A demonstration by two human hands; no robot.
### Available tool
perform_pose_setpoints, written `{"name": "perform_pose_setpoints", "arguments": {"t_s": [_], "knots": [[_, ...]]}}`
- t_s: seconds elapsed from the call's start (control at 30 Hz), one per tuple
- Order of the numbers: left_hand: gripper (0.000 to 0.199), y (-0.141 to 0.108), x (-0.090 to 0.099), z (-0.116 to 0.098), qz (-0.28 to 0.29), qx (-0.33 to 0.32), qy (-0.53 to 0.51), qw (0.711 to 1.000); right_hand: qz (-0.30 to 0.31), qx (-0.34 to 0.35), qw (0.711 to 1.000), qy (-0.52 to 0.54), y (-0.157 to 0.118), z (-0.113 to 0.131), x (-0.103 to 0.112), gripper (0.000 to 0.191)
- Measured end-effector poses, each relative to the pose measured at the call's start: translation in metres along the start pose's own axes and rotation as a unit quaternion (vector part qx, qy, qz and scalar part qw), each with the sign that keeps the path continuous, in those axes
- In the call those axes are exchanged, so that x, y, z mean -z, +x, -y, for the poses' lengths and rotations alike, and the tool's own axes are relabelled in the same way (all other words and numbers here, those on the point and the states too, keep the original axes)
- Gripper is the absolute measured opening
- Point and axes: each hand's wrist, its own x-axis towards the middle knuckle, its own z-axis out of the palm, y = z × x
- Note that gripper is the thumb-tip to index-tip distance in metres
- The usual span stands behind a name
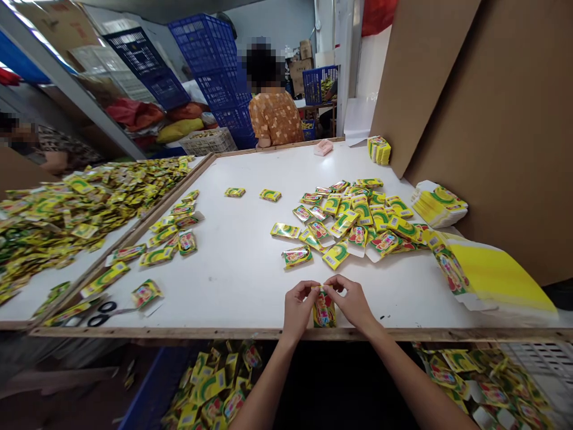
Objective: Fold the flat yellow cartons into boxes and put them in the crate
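Note:
One small yellow-green box (324, 309) stands at the table's front edge, between my two hands. My left hand (301, 303) pinches its top left corner with thumb and fingers. The top right corner is in the pinch of my right hand (350, 300). Both sets of fingertips nearly meet over the box's top end and partly hide it. Beyond my hands lies a loose pile of similar boxes (344, 221), some with open white flaps.
Scissors (102, 313) and scattered boxes lie at the table's left. Flat carton stacks (439, 204) stand at the right, below cardboard sheets (501, 137). Filled crates sit under the front edge (250, 334). A person (275, 116) is beyond the table; another is far left.

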Motion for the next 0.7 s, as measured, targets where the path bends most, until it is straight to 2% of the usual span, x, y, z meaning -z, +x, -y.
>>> {"name": "perform_pose_setpoints", "arguments": {"t_s": [0.2,0.27,0.33,0.43,0.5,0.6,0.63,0.7], "knots": [[0.022,-0.006,0.000,0.006,0.041,0.016,-0.034,0.998,0.005,0.040,0.999,0.034,-0.011,-0.010,-0.001,0.021],[0.021,-0.009,-0.001,0.004,0.035,0.014,-0.027,0.999,0.007,0.046,0.998,0.041,-0.014,-0.013,-0.002,0.022],[0.021,-0.014,0.008,-0.003,0.005,0.001,0.003,1.000,0.003,0.045,0.998,0.047,-0.018,-0.015,-0.002,0.023],[0.024,-0.028,0.048,-0.027,-0.049,-0.007,0.094,0.994,-0.036,0.011,0.998,0.057,-0.024,-0.017,0.001,0.029],[0.026,-0.038,0.088,-0.047,-0.034,0.003,0.185,0.982,-0.061,-0.026,0.996,0.057,-0.026,-0.020,0.004,0.031],[0.027,-0.046,0.136,-0.067,-0.014,0.015,0.325,0.945,-0.036,-0.043,0.997,0.045,-0.025,-0.023,0.002,0.031],[0.029,-0.045,0.145,-0.068,-0.024,0.014,0.352,0.936,-0.021,-0.038,0.998,0.042,-0.024,-0.024,0.000,0.031],[0.032,-0.035,0.146,-0.058,-0.050,0.008,0.370,0.928,-0.003,-0.030,0.999,0.038,-0.021,-0.024,-0.005,0.031]]}}
